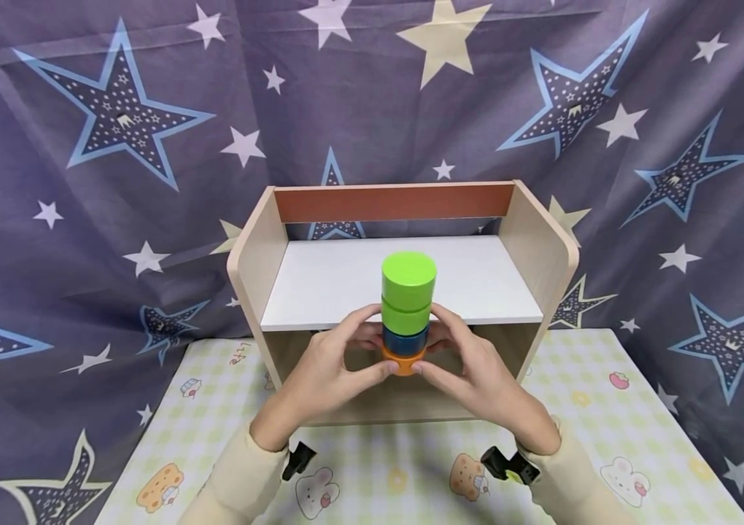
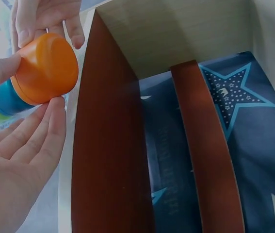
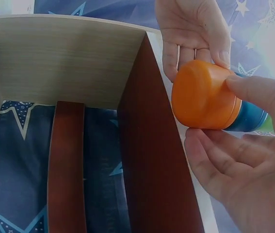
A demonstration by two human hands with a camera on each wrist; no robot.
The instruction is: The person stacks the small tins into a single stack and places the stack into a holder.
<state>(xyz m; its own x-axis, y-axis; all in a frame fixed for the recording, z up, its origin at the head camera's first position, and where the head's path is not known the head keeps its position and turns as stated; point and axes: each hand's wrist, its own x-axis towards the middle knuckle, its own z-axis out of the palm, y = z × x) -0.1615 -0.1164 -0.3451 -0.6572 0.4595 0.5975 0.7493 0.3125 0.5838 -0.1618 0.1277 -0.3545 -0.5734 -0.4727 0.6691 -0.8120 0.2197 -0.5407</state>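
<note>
A stack of round plastic cups stands upright between my two hands in the head view, in front of the shelf. Its top is a bright green cup (image 1: 409, 281), with a second green band under it, then a blue cup (image 1: 405, 343) and an orange cup (image 2: 50, 68) at the bottom. My left hand (image 1: 329, 361) grips the lower stack from the left, thumb on the orange cup. From the right, my right hand (image 1: 480, 372) holds it the same way. Both wrist views show the orange underside, with thumbs and fingertips against its sides.
Behind the stack is a wooden shelf unit (image 1: 539, 240) with a white upper board (image 1: 339, 281) and a reddish-brown back rail (image 1: 398, 203). It stands on a table with a checked cloth (image 1: 582, 423). A star-patterned curtain (image 1: 372, 117) hangs behind.
</note>
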